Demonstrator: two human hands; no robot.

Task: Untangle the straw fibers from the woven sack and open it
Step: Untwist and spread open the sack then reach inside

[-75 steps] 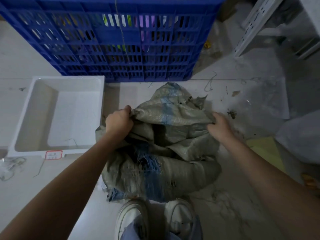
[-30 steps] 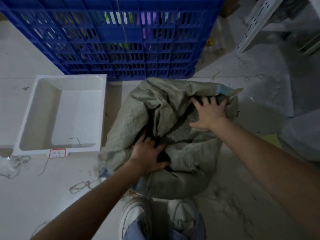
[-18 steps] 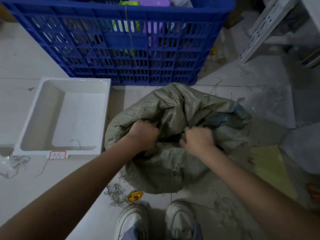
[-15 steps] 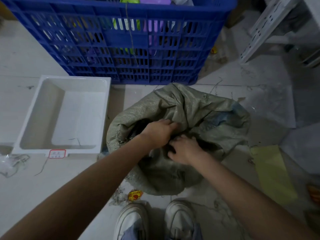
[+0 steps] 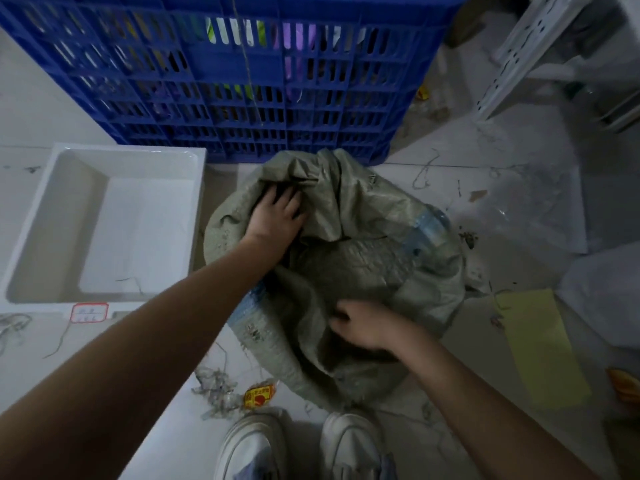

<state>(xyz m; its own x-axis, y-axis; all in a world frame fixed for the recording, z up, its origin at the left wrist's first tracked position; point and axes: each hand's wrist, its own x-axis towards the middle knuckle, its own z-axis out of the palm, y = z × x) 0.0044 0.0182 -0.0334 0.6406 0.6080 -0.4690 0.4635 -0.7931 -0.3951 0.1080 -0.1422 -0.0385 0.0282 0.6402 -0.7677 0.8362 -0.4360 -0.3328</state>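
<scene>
The grey-green woven sack lies crumpled on the floor in front of us, between our white shoes and the blue plastic crate. Our left hand lies on its far left folds, fingers spread and tips tucked into a dark fold, its grip not closed on anything we can see. Our right hand rests on the near side, fingers curled into the fabric; whether that grip pinches the weave we cannot tell. Loose straw fibers lie tangled on the floor just beside the sack's near left edge, next to a small yellow-red wrapper. A white tray sits to the left.
</scene>
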